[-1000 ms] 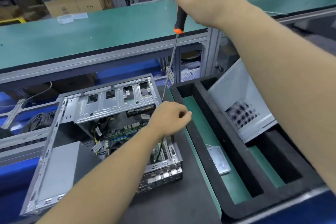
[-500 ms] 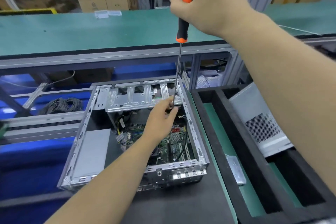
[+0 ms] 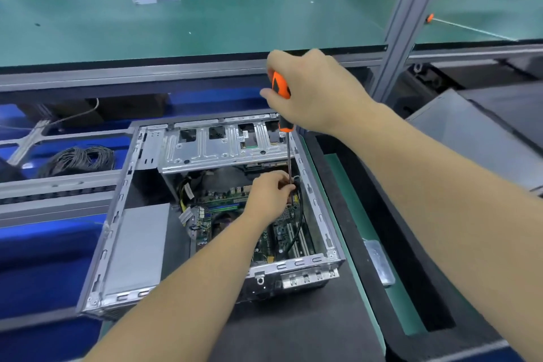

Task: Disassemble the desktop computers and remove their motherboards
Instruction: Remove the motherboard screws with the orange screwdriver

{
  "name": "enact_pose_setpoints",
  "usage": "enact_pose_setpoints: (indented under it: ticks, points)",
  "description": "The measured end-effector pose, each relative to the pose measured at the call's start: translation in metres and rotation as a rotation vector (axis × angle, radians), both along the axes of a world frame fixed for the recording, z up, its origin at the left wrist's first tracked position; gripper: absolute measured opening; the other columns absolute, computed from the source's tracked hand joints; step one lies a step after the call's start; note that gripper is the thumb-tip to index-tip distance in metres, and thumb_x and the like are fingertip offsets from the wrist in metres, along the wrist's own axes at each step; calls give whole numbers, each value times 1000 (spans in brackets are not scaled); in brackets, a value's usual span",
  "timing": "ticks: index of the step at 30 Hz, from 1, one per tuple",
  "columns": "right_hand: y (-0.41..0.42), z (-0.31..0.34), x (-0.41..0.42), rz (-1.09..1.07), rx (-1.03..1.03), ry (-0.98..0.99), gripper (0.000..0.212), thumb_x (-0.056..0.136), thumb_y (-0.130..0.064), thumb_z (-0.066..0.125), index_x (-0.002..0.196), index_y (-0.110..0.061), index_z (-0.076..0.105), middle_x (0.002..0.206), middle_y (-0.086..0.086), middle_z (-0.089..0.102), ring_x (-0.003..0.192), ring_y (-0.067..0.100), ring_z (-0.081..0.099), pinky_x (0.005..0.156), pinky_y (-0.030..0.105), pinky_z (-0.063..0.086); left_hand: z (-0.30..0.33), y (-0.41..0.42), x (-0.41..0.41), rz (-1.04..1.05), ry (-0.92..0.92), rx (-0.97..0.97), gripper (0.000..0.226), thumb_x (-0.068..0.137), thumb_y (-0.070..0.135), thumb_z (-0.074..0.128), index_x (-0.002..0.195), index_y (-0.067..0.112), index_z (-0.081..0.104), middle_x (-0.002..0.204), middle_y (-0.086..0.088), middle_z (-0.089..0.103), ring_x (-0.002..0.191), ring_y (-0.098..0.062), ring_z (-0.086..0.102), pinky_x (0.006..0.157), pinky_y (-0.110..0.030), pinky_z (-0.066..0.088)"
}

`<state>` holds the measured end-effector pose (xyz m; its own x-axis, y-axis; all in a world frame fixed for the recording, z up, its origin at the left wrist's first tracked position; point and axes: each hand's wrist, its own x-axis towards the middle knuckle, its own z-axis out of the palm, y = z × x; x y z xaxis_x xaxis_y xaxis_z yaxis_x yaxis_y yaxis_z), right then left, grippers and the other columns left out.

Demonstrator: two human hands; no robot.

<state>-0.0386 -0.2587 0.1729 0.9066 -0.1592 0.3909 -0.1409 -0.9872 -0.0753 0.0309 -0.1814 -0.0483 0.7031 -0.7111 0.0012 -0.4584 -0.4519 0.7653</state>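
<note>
Evidently a motherboard [image 3: 235, 214] screw is being addressed inside the open case [image 3: 123, 214]: the screwdriver [image 3: 281, 88] is gripped by the right hand [image 3: 311, 91], its shaft pinched by the left hand [image 3: 269, 197]; steady downward turning seems called for next.

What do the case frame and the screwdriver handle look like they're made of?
The case frame looks like bare stamped sheet metal, probably steel: dull silver, punched slots, folded edges. The screwdriver handle looks like moulded plastic or rubber in orange and black; the right hand covers most of it, so its finish is unclear.
</note>
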Motion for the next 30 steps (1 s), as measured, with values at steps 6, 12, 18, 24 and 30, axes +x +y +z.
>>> enact_pose_setpoints:
  ticks: [6, 12, 18, 24, 30]
  points:
    - [-4, -5, 2, -46, 4, 11, 29, 98, -40, 53, 105, -13, 49, 80, 9, 54, 77, 36, 55, 67, 40, 51, -4, -7, 2, -48, 20, 5, 16, 97, 17, 64, 81, 16, 64, 75, 14, 61, 62, -10, 55, 63, -25, 41]
    - [-7, -9, 1, -79, 6, 23, 28, 99, -39, 53, 105, -12, 50, 68, -1, 41, 73, 34, 53, 66, 40, 50, -7, -11, 4, -96, 18, 36, 16, 98, 16, 62, 82, 17, 63, 83, 10, 61, 65, -5, 52, 57, -19, 38]
    - [-10, -10, 1, -100, 7, 12, 29, 98, -41, 53, 104, -13, 50, 75, 7, 51, 73, 33, 54, 66, 41, 52, -9, -11, 5, -105, 16, 15, 19, 98, 16, 63, 80, 22, 61, 92, 10, 64, 67, 0, 52, 56, -10, 35]
    - [-16, -11, -1, -126, 36, -1, 29, 97, -42, 55, 103, -15, 51, 75, 6, 50, 73, 33, 53, 67, 38, 50, -12, -13, 4, -108, 19, 13, 26, 99, 13, 60, 75, 22, 59, 89, 7, 63, 70, -12, 52, 67, -22, 39]
    - [-19, -9, 0, -131, 31, -1, 31, 96, -42, 55, 105, -13, 52, 81, 9, 55, 77, 34, 54, 69, 38, 49, -16, -13, 5, -94, 18, -30, 21, 99, 11, 59, 80, 16, 67, 92, 11, 64, 74, -12, 53, 62, -15, 38]
